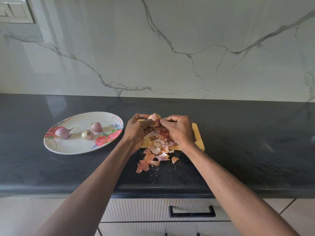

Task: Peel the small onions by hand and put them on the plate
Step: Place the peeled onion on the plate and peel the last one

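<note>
Peeling is the step in hand, seen from the head camera: the onion (154, 118) is held up over the cutting board (198, 136), well right of the plate (75, 147), which already carries three peeled onions (87, 134). The left hand (136, 132) cups the bulb, fingers curled round it; the right hand (179, 129) pinches a strip of skin at its side. Best, I judge, to pull the skin down and away in long strips (over the peel pile (156, 150) on the bench (255, 150)), turning the bulb between pulls. Both forearms reach forward, wrists bent inward.
</note>
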